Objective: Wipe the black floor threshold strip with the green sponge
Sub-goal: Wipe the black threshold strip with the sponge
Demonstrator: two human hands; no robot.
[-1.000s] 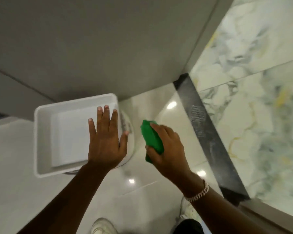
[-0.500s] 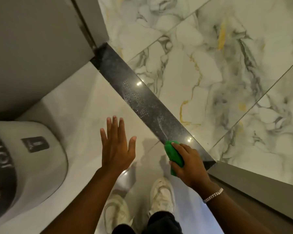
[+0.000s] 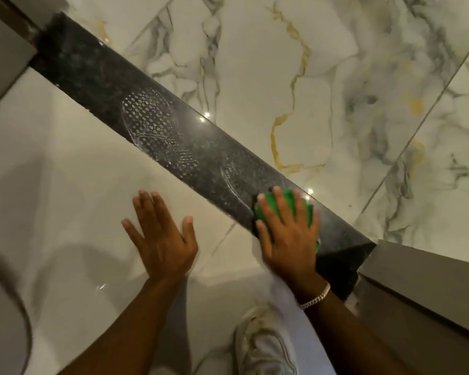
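The black floor threshold strip (image 3: 157, 123) runs diagonally from the upper left to the lower right, with pale shoe prints on its middle. My right hand (image 3: 287, 236) lies flat on the green sponge (image 3: 290, 201) and presses it onto the strip near its lower right end. Only the sponge's far edge and right side show between and past my fingers. My left hand (image 3: 160, 236) is open with fingers spread, flat above the glossy white tile just left of the strip, holding nothing.
Veined marble tiles (image 3: 336, 90) lie beyond the strip. Grey door frames stand at the upper left (image 3: 3, 50) and lower right (image 3: 423, 288). A white shoe (image 3: 263, 345) is below my arms. A rounded white object (image 3: 3, 320) sits at the lower left.
The view has swung from a white tray down to the threshold and come closer. My right hand went from gripping the sponge at the strip's edge to pressing it flat on the strip.
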